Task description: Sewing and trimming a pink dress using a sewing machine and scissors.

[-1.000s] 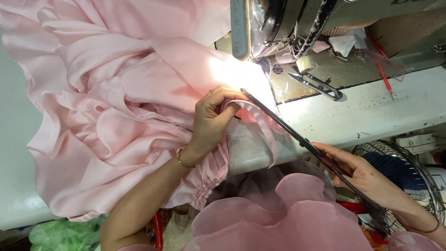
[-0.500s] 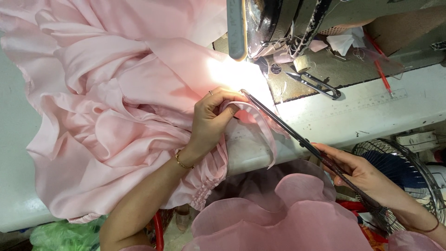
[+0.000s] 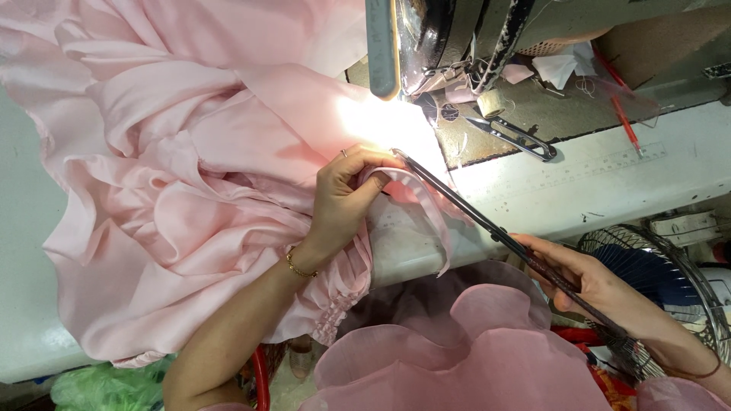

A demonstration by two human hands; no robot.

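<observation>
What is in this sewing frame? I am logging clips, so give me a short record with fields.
Setting: white sewing table with a sewing machine at the top
Left hand: pinches a folded strip of pink fabric near the lit needle area
Right hand: holds long dark scissors, tips at the pinched strip
Fabric: ruffled, heaped across the table's left side
Nearby: small thread snips, red pen, wire fan at the right edge
</observation>
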